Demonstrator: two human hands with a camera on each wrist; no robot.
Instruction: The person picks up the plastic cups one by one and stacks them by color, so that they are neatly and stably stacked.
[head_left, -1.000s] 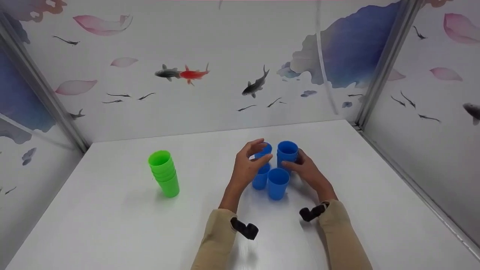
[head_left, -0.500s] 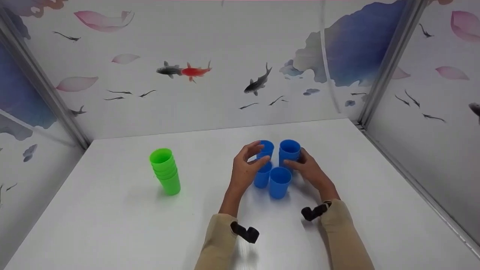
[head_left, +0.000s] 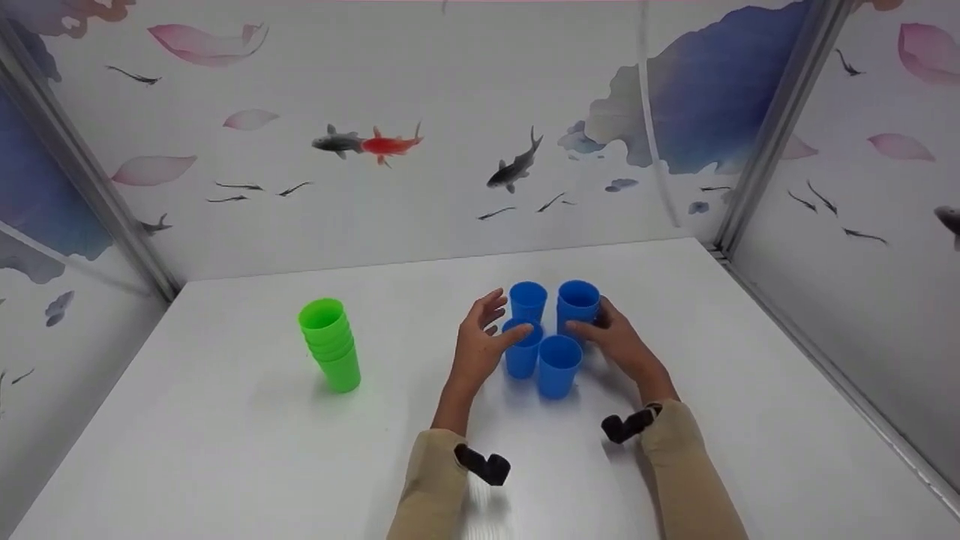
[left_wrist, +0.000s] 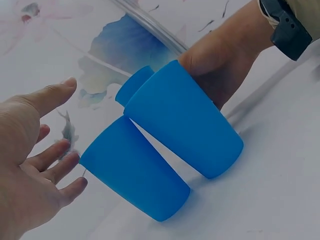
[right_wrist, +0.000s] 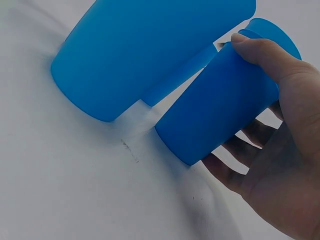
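Note:
Several blue plastic cups stand upright in a tight group right of the table's middle. My right hand (head_left: pixel 626 345) grips the back-right cups, a nested blue pair (head_left: pixel 576 313), with the thumb on the near side; the right wrist view shows the second rim (right_wrist: pixel 272 35) above the held cup (right_wrist: pixel 215 100). Left of the group, my left hand (head_left: pixel 478 349) is spread, holding nothing, its thumb over or beside the middle-left blue cup (head_left: pixel 522 358). Behind that is the back-left blue cup (head_left: pixel 528 300). The front blue cup (head_left: pixel 559 367) stands nearest me.
A nested stack of bright green cups (head_left: pixel 330 345) stands on the white table (head_left: pixel 225 450) to the left. Printed walls with fish and petals (head_left: pixel 450 75) enclose the back and both sides. A black wrist camera (head_left: pixel 484 465) sits on the left sleeve, another (head_left: pixel 630 425) on the right.
My left hand has shifted slightly left and opened wider, uncovering the back-left blue cup. The right hand keeps its grip in the same place. The green stack has not moved.

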